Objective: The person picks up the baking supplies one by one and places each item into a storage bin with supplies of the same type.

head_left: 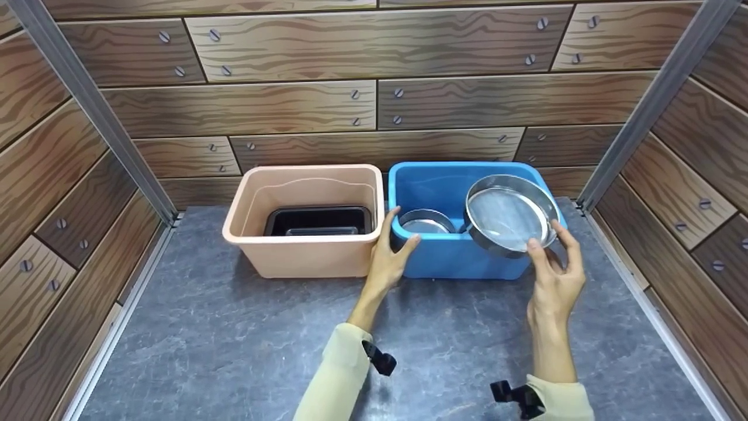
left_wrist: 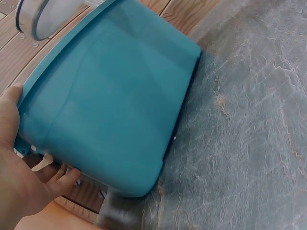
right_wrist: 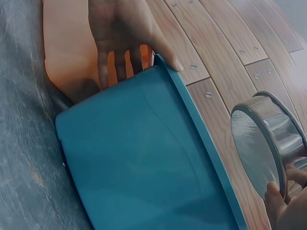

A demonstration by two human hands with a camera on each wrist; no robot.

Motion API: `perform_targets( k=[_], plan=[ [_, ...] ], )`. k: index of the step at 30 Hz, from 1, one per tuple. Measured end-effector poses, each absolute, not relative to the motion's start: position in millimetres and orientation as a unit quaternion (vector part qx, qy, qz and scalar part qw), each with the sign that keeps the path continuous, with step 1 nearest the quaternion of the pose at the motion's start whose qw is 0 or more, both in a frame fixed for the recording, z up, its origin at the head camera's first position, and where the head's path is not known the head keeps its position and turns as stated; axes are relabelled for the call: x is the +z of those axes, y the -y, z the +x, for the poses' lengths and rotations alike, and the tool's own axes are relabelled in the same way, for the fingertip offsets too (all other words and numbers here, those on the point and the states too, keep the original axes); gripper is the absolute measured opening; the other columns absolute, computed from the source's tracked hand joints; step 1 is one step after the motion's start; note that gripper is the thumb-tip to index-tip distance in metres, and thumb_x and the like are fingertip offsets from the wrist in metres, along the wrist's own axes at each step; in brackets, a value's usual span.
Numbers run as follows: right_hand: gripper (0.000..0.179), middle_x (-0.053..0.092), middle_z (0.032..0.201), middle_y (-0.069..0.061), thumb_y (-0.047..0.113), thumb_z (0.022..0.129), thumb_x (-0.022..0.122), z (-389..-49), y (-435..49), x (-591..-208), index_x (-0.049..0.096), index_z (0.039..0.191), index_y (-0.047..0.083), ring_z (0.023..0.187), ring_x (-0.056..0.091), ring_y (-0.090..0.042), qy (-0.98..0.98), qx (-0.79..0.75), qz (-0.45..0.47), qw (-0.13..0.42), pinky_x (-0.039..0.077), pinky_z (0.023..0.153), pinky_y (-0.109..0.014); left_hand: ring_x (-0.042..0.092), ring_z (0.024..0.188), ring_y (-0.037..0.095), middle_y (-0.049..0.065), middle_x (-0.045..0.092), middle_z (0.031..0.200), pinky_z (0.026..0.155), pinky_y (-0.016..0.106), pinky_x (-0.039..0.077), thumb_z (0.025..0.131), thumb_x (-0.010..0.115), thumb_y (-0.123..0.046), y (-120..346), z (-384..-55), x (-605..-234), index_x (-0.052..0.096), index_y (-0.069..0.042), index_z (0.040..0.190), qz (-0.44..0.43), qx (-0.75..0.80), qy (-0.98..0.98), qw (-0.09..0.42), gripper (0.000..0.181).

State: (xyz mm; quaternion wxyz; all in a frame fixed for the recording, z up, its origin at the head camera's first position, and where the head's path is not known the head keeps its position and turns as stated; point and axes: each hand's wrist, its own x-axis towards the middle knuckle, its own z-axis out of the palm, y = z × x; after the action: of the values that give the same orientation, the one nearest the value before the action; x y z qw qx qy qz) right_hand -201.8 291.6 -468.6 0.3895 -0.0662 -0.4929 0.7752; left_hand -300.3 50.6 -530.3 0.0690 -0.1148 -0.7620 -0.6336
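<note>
My right hand [head_left: 555, 278] pinches the near right rim of a round metal sieve [head_left: 508, 213] with a fine mesh bottom. The sieve is tilted above the right front part of a blue plastic bin [head_left: 450, 257]. At that bin's front left corner is my left hand [head_left: 388, 260], thumb over the rim and fingers along the side wall, as the left wrist view also shows. A smaller round metal pan or sieve [head_left: 425, 222] lies inside the blue bin, partly hidden by its front wall.
A peach bin [head_left: 310, 257] stands close on the left, holding a black rectangular tray [head_left: 318, 219]. Wood-patterned panels [head_left: 374, 47] enclose the back and sides of the grey marbled surface [head_left: 245, 351].
</note>
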Motion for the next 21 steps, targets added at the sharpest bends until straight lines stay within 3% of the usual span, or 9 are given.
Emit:
perform_targets(
  k=[9, 21],
  plan=[
    [0.049, 0.056, 0.137, -0.007, -0.002, 0.089, 0.078, -220, -298, -470, 0.068, 0.135, 0.007, 0.106, 0.061, -0.025, 0.513, 0.762, -0.088, 0.385, 0.055, 0.09, -0.022, 0.033, 0.153, 0.025, -0.001, 0.034, 0.168, 0.124, 0.053, 0.028, 0.096, 0.074, -0.046, -50, -300, -532, 0.036, -0.034, 0.162, -0.119, -0.633, 0.761, 0.074, 0.077],
    [0.05, 0.051, 0.129, -0.004, 0.002, 0.089, 0.079, -244, -307, -474, 0.066, 0.137, 0.005, 0.106, 0.06, -0.022, 0.574, 0.719, -0.112, 0.377, 0.054, 0.092, -0.019, 0.033, 0.153, 0.026, -0.001, 0.034, 0.168, 0.124, 0.055, 0.028, 0.095, 0.073, -0.047, -50, -301, -531, 0.036, -0.034, 0.162, -0.114, -0.636, 0.76, 0.072, 0.077]
  ],
)
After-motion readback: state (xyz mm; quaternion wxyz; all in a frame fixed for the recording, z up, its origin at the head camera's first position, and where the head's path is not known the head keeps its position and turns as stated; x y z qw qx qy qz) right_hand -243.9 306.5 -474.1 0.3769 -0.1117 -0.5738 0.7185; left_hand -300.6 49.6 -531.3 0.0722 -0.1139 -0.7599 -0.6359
